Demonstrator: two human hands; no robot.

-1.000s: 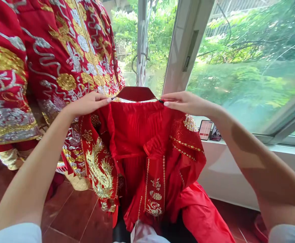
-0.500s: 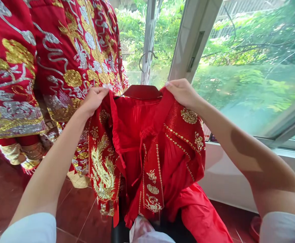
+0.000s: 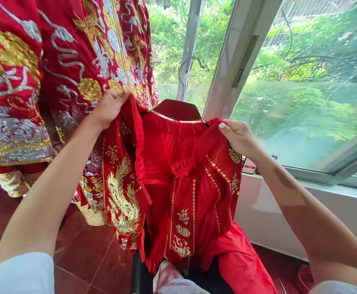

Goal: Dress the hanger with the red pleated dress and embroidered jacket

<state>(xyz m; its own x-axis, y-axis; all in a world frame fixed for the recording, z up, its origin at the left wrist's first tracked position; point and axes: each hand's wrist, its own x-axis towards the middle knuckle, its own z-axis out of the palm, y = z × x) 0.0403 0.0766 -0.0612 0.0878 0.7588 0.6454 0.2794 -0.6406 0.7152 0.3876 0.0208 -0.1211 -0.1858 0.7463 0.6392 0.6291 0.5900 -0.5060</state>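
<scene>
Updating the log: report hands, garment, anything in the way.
Left hand, right hand gripping red garment near top. Hanger between hands. Embroidered jacket behind left hand.

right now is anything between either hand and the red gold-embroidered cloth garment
Nothing visible: the left hand and right hand grip the red gold-embroidered cloth garment directly. The flat dark red hanger between the hands blocks neither.

The red garment (image 3: pixel 158 198) hangs upright and gathered, its front open and its two upper corners drawn outward. A metallic gold motif covers the left panel (image 3: pixel 121 204); rows of gold beads edge the narrow central strip (image 3: pixel 183 228). The dark red hanger (image 3: pixel 178 109) sits level at the pleated rear edge.
</scene>
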